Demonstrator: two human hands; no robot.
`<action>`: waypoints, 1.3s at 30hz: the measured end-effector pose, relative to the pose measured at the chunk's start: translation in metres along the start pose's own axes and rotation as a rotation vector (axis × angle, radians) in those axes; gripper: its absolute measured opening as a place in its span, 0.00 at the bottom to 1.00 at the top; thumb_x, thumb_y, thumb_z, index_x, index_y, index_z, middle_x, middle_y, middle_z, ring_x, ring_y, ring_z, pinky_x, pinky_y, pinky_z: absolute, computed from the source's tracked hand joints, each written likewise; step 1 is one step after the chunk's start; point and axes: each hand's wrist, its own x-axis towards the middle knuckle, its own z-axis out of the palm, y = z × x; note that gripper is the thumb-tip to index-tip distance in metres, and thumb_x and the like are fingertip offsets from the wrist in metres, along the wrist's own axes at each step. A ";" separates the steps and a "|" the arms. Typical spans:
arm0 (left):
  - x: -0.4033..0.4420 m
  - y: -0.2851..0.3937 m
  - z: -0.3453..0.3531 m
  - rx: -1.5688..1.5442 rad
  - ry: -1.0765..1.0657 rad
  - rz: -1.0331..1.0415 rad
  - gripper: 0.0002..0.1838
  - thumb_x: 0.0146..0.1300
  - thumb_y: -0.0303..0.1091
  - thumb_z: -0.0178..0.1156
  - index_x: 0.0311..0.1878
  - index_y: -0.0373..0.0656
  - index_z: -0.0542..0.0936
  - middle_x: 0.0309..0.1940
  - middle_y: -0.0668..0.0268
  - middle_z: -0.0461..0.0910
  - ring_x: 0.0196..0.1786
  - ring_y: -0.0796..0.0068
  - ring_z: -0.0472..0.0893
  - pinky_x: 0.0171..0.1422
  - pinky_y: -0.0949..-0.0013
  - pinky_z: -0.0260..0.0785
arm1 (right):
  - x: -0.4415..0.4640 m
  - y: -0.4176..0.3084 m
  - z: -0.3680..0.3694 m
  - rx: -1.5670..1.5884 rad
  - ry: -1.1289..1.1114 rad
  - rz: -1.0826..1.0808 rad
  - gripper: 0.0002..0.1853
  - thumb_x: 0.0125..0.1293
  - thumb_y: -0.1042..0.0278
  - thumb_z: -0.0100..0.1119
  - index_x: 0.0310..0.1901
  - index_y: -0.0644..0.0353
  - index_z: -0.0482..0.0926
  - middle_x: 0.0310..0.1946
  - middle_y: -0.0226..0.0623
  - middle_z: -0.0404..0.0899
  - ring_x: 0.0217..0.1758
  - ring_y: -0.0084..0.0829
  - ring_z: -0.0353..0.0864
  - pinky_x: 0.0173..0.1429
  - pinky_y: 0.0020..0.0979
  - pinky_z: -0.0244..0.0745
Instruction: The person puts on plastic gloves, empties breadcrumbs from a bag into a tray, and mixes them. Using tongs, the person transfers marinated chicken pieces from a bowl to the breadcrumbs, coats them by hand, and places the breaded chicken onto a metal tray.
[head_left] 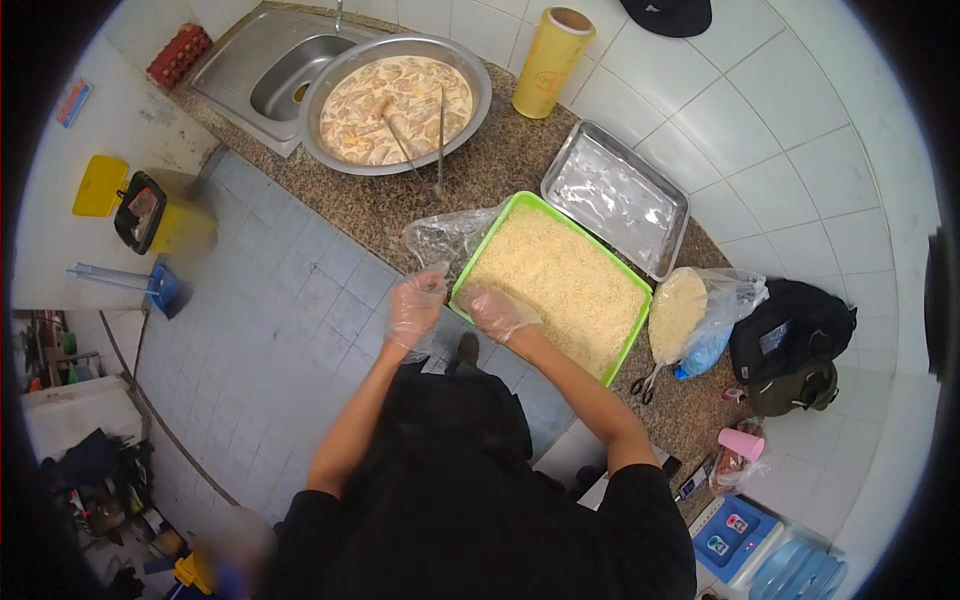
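Observation:
Both hands wear clear plastic gloves. My left hand [415, 308] is at the counter's front edge, its fingers pinched on a piece of clear plastic. My right hand [498, 312] lies over the near left corner of a green tray [632, 352] filled with pale crumbs [560, 275]; its fingers are curled, and what they hold, if anything, is too small to make out. Crumpled clear plastic [445, 235] rests on the counter left of the tray. A large metal bowl [484, 95] holds pieces in creamy liquid, with metal tongs [441, 140] leaning inside.
An empty metal tray [615, 200] is behind the green one. Farther back stands a yellow film roll [550, 65]. Right of the crumbs are a bag of crumbs [678, 315], scissors [646, 384] and a black bag [795, 330]. A sink [290, 85] is at the back left.

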 end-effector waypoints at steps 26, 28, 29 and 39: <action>-0.008 -0.002 0.003 0.150 -0.271 -0.284 0.11 0.66 0.37 0.64 0.43 0.39 0.87 0.24 0.65 0.83 0.29 0.81 0.79 0.36 0.68 0.72 | -0.033 0.016 -0.036 0.241 -0.063 -0.149 0.08 0.69 0.64 0.54 0.40 0.58 0.78 0.35 0.43 0.78 0.43 0.45 0.83 0.48 0.45 0.79; -0.011 0.004 0.000 0.140 -0.189 -0.141 0.12 0.66 0.38 0.64 0.46 0.41 0.88 0.27 0.65 0.86 0.29 0.78 0.82 0.37 0.68 0.75 | -0.032 0.023 -0.036 0.588 -0.042 -0.050 0.09 0.68 0.65 0.55 0.38 0.61 0.81 0.34 0.41 0.81 0.42 0.41 0.84 0.45 0.42 0.81; -0.011 0.008 -0.001 0.135 -0.147 -0.071 0.13 0.66 0.38 0.64 0.47 0.41 0.88 0.29 0.64 0.88 0.29 0.77 0.84 0.37 0.68 0.76 | -0.032 0.025 -0.039 0.487 0.082 -0.064 0.09 0.68 0.64 0.57 0.38 0.61 0.82 0.35 0.41 0.83 0.43 0.40 0.85 0.45 0.40 0.81; 0.024 0.069 0.073 -1.098 -0.505 -0.725 0.27 0.78 0.52 0.53 0.67 0.39 0.74 0.58 0.59 0.82 0.53 0.68 0.83 0.56 0.64 0.79 | -0.035 0.006 -0.161 0.440 -0.015 0.351 0.21 0.64 0.57 0.67 0.56 0.56 0.85 0.43 0.47 0.88 0.48 0.44 0.88 0.56 0.39 0.81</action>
